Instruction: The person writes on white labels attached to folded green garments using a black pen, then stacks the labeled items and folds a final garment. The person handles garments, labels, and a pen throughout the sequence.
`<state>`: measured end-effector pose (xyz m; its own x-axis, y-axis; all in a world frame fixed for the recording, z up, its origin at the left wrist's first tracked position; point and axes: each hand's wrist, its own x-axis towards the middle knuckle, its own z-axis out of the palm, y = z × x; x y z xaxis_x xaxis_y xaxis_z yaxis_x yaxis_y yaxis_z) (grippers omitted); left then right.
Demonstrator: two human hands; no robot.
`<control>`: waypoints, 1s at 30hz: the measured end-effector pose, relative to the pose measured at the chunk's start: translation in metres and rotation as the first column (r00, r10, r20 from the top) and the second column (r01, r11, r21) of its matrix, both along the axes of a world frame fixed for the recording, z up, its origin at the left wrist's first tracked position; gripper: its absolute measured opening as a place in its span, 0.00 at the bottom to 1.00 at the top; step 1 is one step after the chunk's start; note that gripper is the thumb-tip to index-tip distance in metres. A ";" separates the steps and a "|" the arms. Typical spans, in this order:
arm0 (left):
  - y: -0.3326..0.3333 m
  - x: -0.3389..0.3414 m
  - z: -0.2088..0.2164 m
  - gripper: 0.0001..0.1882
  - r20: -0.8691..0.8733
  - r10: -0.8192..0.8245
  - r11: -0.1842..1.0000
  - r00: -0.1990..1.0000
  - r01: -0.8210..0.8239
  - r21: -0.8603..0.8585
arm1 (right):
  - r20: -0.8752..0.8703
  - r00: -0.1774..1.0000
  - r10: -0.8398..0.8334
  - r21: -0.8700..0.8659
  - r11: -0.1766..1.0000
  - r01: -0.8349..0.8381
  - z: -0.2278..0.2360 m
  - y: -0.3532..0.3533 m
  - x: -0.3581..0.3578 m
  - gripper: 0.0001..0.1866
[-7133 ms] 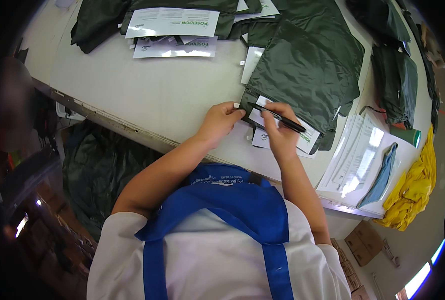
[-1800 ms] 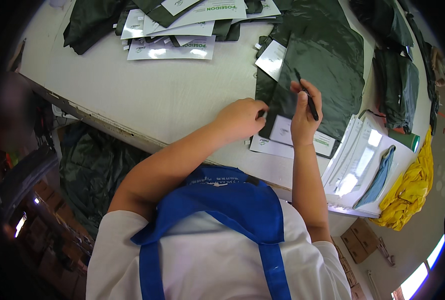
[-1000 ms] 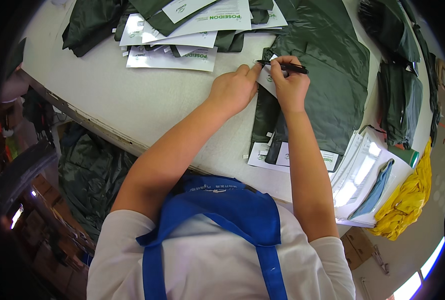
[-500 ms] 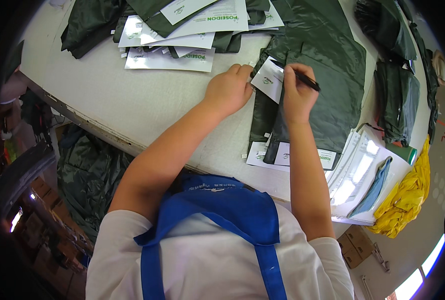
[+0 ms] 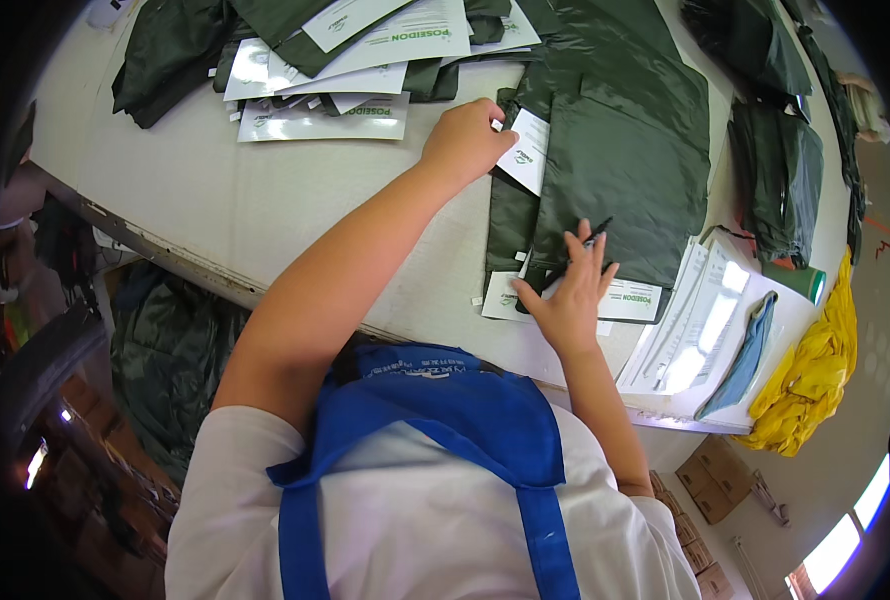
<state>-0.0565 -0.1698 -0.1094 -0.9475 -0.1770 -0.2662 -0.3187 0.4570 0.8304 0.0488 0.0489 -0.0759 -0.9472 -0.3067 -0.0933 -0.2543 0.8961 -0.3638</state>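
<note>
Dark green folded garments (image 5: 630,165) lie on the table in front of me. At their left edge sits a white printed card (image 5: 527,150), partly under a green fold. My left hand (image 5: 468,142) is closed at that edge, pinching a small white label (image 5: 497,125) beside the card. Lower down, my right hand (image 5: 573,298) rests over the garment's near end with its fingers spread. A black pen (image 5: 599,233) is lodged between those fingers. Beneath that hand, white printed sheets (image 5: 630,297) stick out from the garments.
More green garments with white printed sheets (image 5: 320,118) are piled at the far left. To the right lie bagged dark garments (image 5: 777,180), papers (image 5: 685,310), a blue strip of cloth (image 5: 743,355) and yellow fabric (image 5: 810,365). The table's edge (image 5: 180,255) runs along the near left.
My right hand has moved from the card down to the garment's near end, its fingers opening out with the pen still between them. My left hand stays at the garment's left edge.
</note>
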 end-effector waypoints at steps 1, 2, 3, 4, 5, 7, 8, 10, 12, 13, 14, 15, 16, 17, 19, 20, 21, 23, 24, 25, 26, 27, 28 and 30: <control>0.000 -0.001 0.004 0.16 0.025 -0.037 0.999 0.999 0.037 0.022 | -0.003 1.000 0.019 0.020 1.000 -0.019 0.000 -0.005 0.001 0.40; 0.003 -0.002 0.004 0.15 0.011 -0.040 0.998 0.999 0.039 0.056 | -0.032 0.999 0.044 -0.020 0.999 -0.044 -0.002 -0.004 0.000 0.38; 0.008 -0.002 0.004 0.14 -0.002 -0.042 0.995 0.999 0.042 0.090 | -0.063 0.996 0.067 -0.059 0.996 -0.071 -0.007 -0.003 -0.001 0.37; 0.011 -0.001 0.004 0.14 -0.014 -0.041 0.991 0.999 0.043 0.123 | -0.093 0.991 0.092 -0.097 0.990 -0.101 -0.009 -0.003 -0.003 0.35; 0.012 0.001 0.005 0.13 0.022 -0.035 0.982 0.999 0.031 0.185 | -0.131 0.987 0.095 -0.166 0.979 -0.116 -0.007 -0.002 -0.008 0.31; 0.013 0.007 0.005 0.12 0.097 -0.032 0.951 0.995 0.000 0.308 | -0.094 0.993 -0.071 -0.219 0.975 0.049 0.008 0.002 -0.018 0.25; 0.012 0.012 0.002 0.12 0.094 -0.016 0.943 0.995 -0.017 0.333 | -0.029 0.989 -0.144 -0.260 0.957 0.131 0.014 0.010 -0.023 0.23; 0.009 0.024 -0.004 0.12 0.093 0.015 0.920 0.996 -0.050 0.388 | -0.109 0.968 -0.224 -0.277 0.942 0.187 0.023 0.026 -0.037 0.20; 0.005 0.033 -0.006 0.14 0.046 -0.012 0.984 0.999 0.004 0.180 | -0.022 0.955 -0.296 -0.408 0.875 0.262 0.028 0.039 -0.048 0.15; 0.006 0.038 -0.007 0.15 -0.014 0.015 0.995 1.000 -0.013 0.099 | 0.086 0.943 -0.321 -0.493 0.809 0.321 0.034 0.041 -0.053 0.13; 0.009 0.042 0.002 0.16 -0.077 0.036 0.999 0.996 -0.035 0.017 | 0.196 0.922 -0.333 -0.566 0.729 0.384 0.039 0.043 -0.056 0.12; 0.015 0.050 0.015 0.18 -0.121 0.065 0.985 0.991 -0.084 -0.153 | 0.217 0.918 -0.333 -0.599 0.697 0.394 0.037 0.045 -0.057 0.11; 0.021 0.056 0.016 0.18 -0.147 0.037 0.995 0.988 -0.050 -0.083 | 0.237 0.916 -0.324 -0.632 0.665 0.399 0.036 0.046 -0.058 0.11; 0.028 0.061 0.015 0.17 -0.174 0.010 1.000 0.985 -0.013 -0.012 | 0.257 0.914 -0.315 -0.663 0.630 0.404 0.035 0.047 -0.059 0.10; 0.045 0.068 0.022 0.16 -0.075 -0.132 0.974 0.988 0.143 0.173 | 0.208 0.923 -0.325 -0.661 0.648 0.377 0.027 0.047 -0.056 0.10; 0.056 0.073 0.020 0.14 -0.046 -0.171 0.951 0.984 0.178 0.253 | 0.183 0.928 -0.323 -0.662 0.657 0.359 0.025 0.045 -0.057 0.10; 0.065 0.075 0.016 0.14 -0.063 -0.194 0.940 0.979 0.204 0.275 | 0.158 0.931 -0.330 -0.605 0.713 0.355 0.025 0.043 -0.057 0.10; 0.082 0.074 0.010 0.15 -0.103 -0.220 0.937 0.970 0.239 0.254 | 0.100 0.933 -0.347 -0.471 0.809 0.351 0.025 0.040 -0.056 0.10; 0.088 0.072 0.007 0.16 -0.125 -0.220 0.948 0.968 0.242 0.207 | 0.093 0.927 -0.364 -0.456 0.812 0.365 0.022 0.042 -0.057 0.10; 0.093 0.069 0.005 0.16 -0.146 -0.222 0.956 0.964 0.245 0.162 | 0.085 0.920 -0.383 -0.440 0.814 0.380 0.017 0.047 -0.058 0.10; 0.095 0.067 0.006 0.16 -0.093 -0.234 0.951 0.968 0.247 0.188 | 0.077 0.910 -0.407 -0.424 0.813 0.399 0.009 0.053 -0.059 0.10; 0.096 0.065 0.008 0.16 -0.040 -0.246 0.945 0.968 0.249 0.213 | 0.071 0.916 -0.394 -0.528 0.764 0.370 -0.004 0.063 -0.060 0.06; 0.096 0.063 0.008 0.17 0.016 -0.255 0.941 0.967 0.244 0.233 | 0.105 0.920 -0.378 -0.627 0.693 0.357 -0.005 0.064 -0.059 0.05; 0.097 0.064 0.004 0.15 0.053 -0.259 0.945 0.965 0.241 0.221 | 0.164 0.928 -0.336 -0.793 0.514 0.326 -0.006 0.067 -0.057 0.06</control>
<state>0.0076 -0.0731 -0.1054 -0.9280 0.1311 -0.3487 -0.2862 0.3479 0.8928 -0.0085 0.1156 -0.0822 -0.9957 0.0869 0.0335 -0.0099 0.2593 -0.9658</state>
